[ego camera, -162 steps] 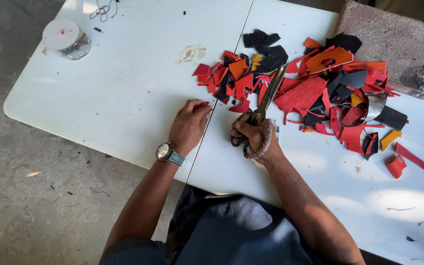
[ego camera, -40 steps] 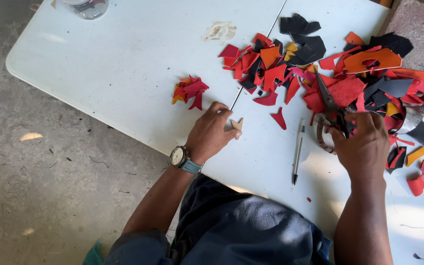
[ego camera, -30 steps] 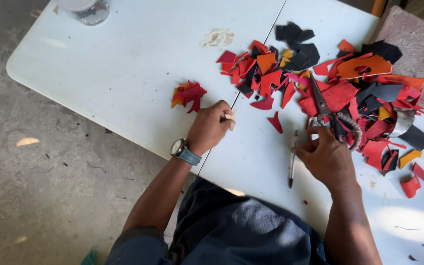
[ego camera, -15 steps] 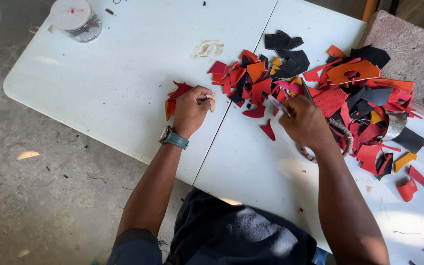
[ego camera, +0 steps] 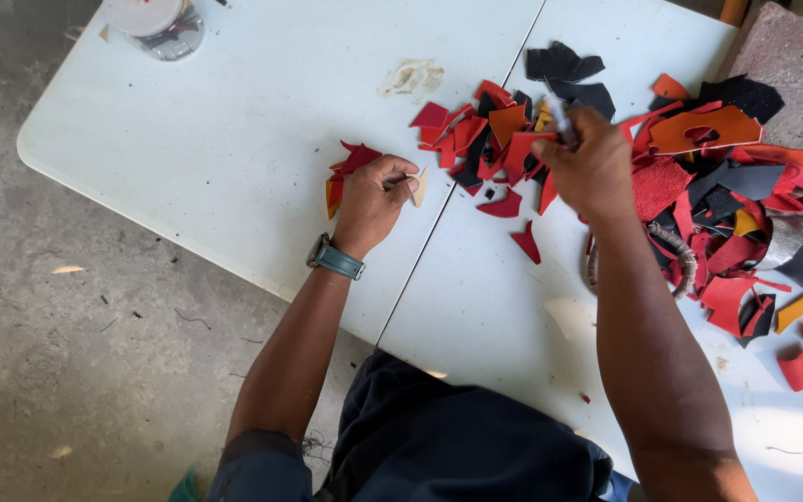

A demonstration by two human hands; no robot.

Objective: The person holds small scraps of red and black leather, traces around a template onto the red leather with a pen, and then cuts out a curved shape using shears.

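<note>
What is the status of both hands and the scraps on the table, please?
Left hand pinches a small pale template beside a few red scraps. Right hand grips a pen over the scrap pile. Nothing between them.

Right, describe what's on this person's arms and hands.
Both forearms are bare, with no gloves on either hand. The left hand has a wristwatch with a teal strap and metal case. The right hand and wrist show nothing worn. No rings are visible.
</note>
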